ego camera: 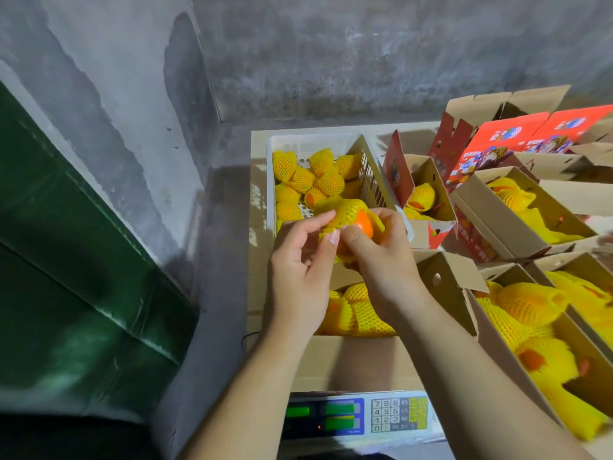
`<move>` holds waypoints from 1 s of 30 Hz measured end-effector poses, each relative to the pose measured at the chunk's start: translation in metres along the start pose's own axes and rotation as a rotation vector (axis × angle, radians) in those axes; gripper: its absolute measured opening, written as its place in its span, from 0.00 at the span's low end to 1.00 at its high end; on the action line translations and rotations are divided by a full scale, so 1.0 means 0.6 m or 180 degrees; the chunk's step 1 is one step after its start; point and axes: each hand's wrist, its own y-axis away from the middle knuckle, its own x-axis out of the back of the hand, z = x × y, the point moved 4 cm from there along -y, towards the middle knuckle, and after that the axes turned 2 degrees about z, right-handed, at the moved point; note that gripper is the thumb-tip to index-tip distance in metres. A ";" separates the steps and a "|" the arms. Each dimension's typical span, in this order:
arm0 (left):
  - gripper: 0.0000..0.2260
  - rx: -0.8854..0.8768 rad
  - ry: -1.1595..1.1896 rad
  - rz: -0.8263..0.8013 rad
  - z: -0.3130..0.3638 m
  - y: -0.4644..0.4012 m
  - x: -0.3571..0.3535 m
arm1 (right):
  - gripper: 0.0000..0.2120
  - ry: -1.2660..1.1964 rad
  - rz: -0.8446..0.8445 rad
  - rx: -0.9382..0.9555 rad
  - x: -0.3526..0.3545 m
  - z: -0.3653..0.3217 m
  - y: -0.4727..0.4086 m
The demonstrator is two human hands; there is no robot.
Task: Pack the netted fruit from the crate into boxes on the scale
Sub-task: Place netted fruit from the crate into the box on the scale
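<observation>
Yellow foam netting (335, 217) cushions an orange fruit (363, 224) pinched between left hand (300, 260) and right hand (381, 257) above the box (441, 283) on the scale (358, 416); soft, springy, likely light, best cupped around its middle.

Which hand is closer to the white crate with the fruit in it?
Left. The left hand sits over the near end of the white crate; the right hand is beside it, past its right wall.

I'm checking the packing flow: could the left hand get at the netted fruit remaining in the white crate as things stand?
Probably not right away: the left hand and right hand both grip one netted fruit. The white crate itself is open-topped just beyond, nothing covering its fruit.
</observation>
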 end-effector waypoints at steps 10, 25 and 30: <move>0.07 0.0513 0.0403 -0.0421 -0.004 0.023 -0.022 | 0.27 -0.0760 -0.0739 -0.0538 0.009 0.004 0.023; 0.32 0.1916 0.1272 -0.0923 -0.020 0.062 -0.021 | 0.23 0.0139 0.0296 0.0038 0.036 -0.004 0.071; 0.30 0.1626 0.0982 -0.0605 -0.015 0.083 -0.029 | 0.24 0.0238 -0.0226 0.0373 0.046 -0.004 0.097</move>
